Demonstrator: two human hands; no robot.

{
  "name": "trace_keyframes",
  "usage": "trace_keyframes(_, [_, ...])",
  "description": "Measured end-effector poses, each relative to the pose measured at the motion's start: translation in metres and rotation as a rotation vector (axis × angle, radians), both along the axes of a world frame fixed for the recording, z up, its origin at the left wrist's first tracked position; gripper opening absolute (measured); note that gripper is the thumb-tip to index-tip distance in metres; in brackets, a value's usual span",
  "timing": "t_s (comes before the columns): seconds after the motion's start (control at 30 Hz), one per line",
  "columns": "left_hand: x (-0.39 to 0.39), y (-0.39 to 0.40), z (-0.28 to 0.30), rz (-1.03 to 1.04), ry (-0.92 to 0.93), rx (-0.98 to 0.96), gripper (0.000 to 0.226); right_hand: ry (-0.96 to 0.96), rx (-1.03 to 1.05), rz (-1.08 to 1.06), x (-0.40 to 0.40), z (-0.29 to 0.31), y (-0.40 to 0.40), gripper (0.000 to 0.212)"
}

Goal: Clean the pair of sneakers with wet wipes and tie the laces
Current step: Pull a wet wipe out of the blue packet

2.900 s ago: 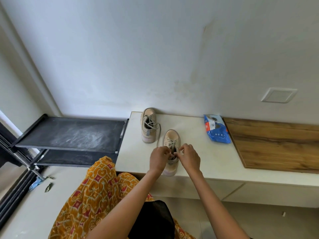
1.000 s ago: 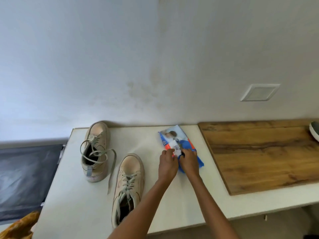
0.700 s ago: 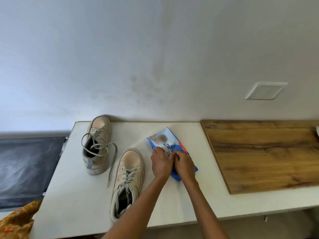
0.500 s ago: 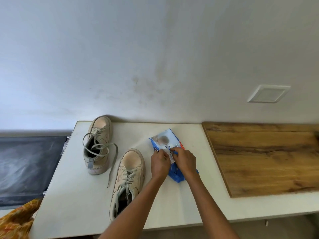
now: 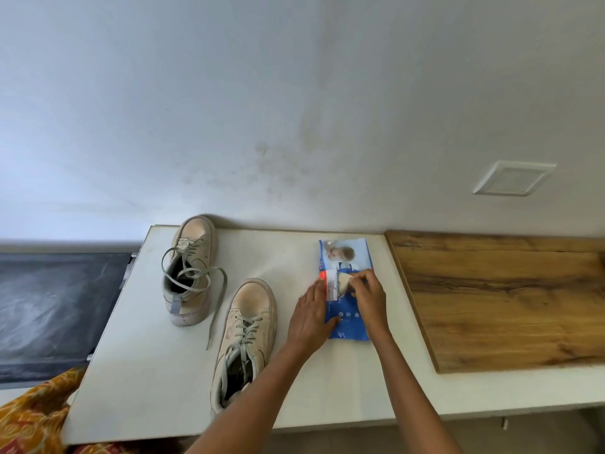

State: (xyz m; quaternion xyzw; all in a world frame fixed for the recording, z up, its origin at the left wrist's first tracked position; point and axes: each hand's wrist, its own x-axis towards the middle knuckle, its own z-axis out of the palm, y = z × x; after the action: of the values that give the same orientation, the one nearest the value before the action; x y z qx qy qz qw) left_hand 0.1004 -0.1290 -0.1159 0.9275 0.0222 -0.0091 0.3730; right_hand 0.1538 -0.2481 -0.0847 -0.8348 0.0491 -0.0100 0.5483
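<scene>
Wipes pack: blue wet-wipes pack [image 5: 346,290] lies flat on the white bench [image 5: 294,381], right of centre in the frame, its label flap [image 5: 330,285] peeled up.
Right grip: your right hand [image 5: 368,298] pinches a white wipe [image 5: 343,283] at the pack's opening.
Left grip: your left hand [image 5: 311,317] lies open, pressing on the pack's left edge.
Near sneaker: beige sneaker [image 5: 244,339] just left of your left hand, laces tied.
Far sneaker: second sneaker [image 5: 190,270] at upper left, laces loose.
Beyond: wooden board [image 5: 504,299] at right.
</scene>
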Motion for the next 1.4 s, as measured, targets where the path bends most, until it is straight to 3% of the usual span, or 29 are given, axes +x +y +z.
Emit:
trace_keyframes(0.1, [0.000, 0.001, 0.003, -0.015, 0.000, 0.035, 0.076, 0.074, 0.111, -0.057, -0.001, -0.006, -0.007, 0.008])
trace_keyframes(0.23, [-0.003, -0.001, 0.008, -0.055, -0.141, 0.054, 0.075, 0.083, 0.071, 0.027, 0.000, -0.008, -0.006, 0.008])
trace_keyframes(0.33, [0.002, -0.006, 0.018, -0.066, -0.198, 0.060, 0.053, 0.031, 0.049, 0.090, -0.006, -0.005, -0.005, 0.008])
trace_keyframes(0.63, [0.029, -0.015, 0.040, 0.287, 0.005, -0.378, 0.016, -0.008, 0.027, 0.044, -0.013, -0.010, -0.008, 0.011])
trace_keyframes(0.73, [0.033, -0.012, 0.049, 0.336, 0.017, -0.479, 0.008, -0.179, -0.057, -0.004, -0.022, -0.012, -0.010, 0.009])
trace_keyframes(0.83, [0.039, -0.011, 0.055, 0.361, 0.091, -0.661, 0.022, -0.342, -0.197, 0.035, -0.035, -0.017, -0.009, 0.012])
trace_keyframes(0.93, [0.045, -0.009, 0.059, 0.353, 0.155, -0.759, 0.028, -0.279, -0.355, 0.107, -0.042, -0.030, -0.004, 0.026])
trace_keyframes(1.03, [0.048, -0.003, 0.064, 0.328, 0.142, -0.730, 0.034, -0.217, -0.331, 0.063, -0.045, -0.029, 0.000, 0.031])
trace_keyframes(1.17, [0.049, 0.003, 0.071, 0.092, 0.103, -0.651, 0.037, -0.238, -0.255, 0.026, -0.042, -0.015, 0.000, 0.040])
trace_keyframes(1.27, [0.046, 0.005, 0.075, 0.000, 0.109, -0.709, 0.033, -0.254, -0.300, 0.013, -0.034, -0.011, -0.001, 0.023])
trace_keyframes(1.4, [0.036, 0.006, 0.054, 0.047, 0.072, -0.630, 0.034, -0.169, -0.148, -0.059, -0.027, 0.005, -0.004, 0.009])
